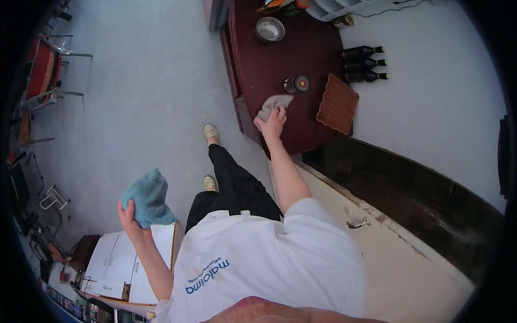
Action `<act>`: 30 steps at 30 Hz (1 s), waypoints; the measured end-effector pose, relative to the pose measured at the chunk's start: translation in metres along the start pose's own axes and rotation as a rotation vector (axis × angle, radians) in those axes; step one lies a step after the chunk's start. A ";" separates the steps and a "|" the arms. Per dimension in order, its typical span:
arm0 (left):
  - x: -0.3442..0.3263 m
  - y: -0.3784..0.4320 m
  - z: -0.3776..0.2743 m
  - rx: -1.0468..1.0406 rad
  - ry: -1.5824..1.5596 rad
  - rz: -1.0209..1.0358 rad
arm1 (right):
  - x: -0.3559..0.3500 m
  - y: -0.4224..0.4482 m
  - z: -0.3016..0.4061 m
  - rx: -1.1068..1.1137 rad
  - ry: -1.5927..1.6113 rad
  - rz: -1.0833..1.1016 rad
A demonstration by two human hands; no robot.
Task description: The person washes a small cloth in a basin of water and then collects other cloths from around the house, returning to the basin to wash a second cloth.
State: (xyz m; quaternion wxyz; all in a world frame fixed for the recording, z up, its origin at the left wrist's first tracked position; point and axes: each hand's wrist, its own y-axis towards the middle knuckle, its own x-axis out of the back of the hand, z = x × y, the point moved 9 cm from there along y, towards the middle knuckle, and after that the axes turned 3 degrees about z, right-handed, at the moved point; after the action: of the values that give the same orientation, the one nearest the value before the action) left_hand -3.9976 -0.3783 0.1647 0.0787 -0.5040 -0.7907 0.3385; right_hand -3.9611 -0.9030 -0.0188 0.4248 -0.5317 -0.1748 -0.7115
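My left hand (135,220) grips a teal cloth (148,198) and holds it up above the floor, away from the furniture. My right hand (274,124) rests at the front edge of a dark red wooden cabinet top (266,66), with its fingers on a crumpled light grey cloth (278,103). Just beyond that cloth is a dark glass jar (297,84) with a patterned lid. A brown woven basket tray (338,104) lies to the right of the jar.
Farther along the cabinet top is a metal bowl (270,29). Several dark bottles (359,64) stand against the white wall. White cupboards (121,262) are at lower left, a red chair (42,70) at far left. A white sink basin (387,258) lies at lower right.
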 end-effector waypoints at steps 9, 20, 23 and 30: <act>-0.037 0.049 -0.027 0.003 0.002 -0.033 | -0.017 0.107 0.129 -0.040 -0.066 0.045; -0.070 0.125 -0.060 0.082 0.146 0.216 | -0.046 0.146 0.203 0.388 -0.403 0.213; -0.082 0.139 -0.085 0.037 0.166 0.255 | -0.038 0.088 0.163 0.300 -0.234 0.321; -0.099 0.158 -0.117 0.015 0.202 0.335 | 0.130 -0.044 -0.031 -0.396 -0.206 0.279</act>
State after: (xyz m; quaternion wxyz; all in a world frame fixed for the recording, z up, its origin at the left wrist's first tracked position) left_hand -3.7783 -0.3682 0.1777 0.1039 -0.6595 -0.6813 0.3002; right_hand -4.0244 -0.9535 0.0957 0.3866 -0.6929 0.0004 -0.6087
